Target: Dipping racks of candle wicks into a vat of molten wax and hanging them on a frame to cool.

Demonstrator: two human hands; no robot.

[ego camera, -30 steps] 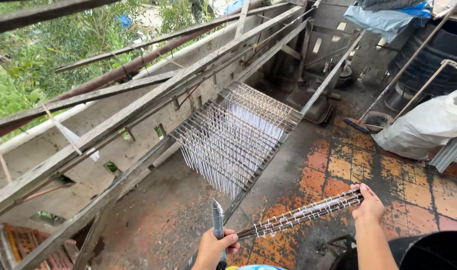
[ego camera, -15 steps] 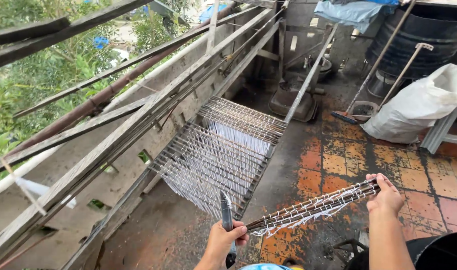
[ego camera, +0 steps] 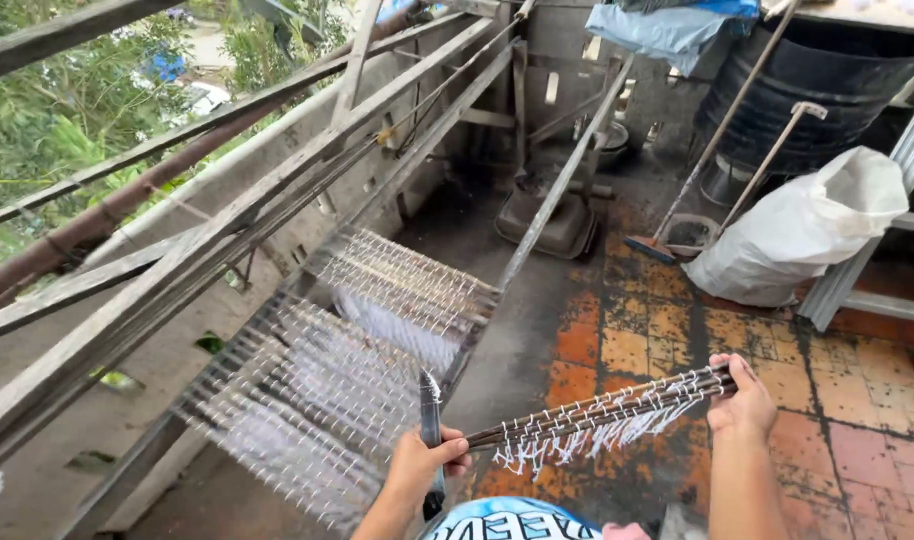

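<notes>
A: Start at the left of the frame. What's there?

B: Green foliage [ego camera: 47,130] in the upper left, behind weathered wooden beams [ego camera: 177,270] slanting from lower left to upper centre. Below them, left of centre, a rack of rods [ego camera: 327,350] strung with pale, thin hanging strands.

A: And the hands?

B: The left hand [ego camera: 417,470], bottom centre, is closed around a dark upright tool [ego camera: 430,420] with a pointed tip, and it also pinches the near end of a bundle of thin sticks [ego camera: 597,415]. The bundle runs from there up and right across the lower middle of the frame, with whitish strands dangling off it. The right hand [ego camera: 742,400], lower right, grips the far end, fingers curled over it.

A: What's around them?

B: Under the bundle, stained orange floor tiles [ego camera: 667,330]. Upper right: a white sack [ego camera: 797,225], a dark barrel [ego camera: 807,95] behind it, and two long-handled brooms [ego camera: 737,160] leaning there. A blue tarp [ego camera: 667,25] sits at the top.
</notes>
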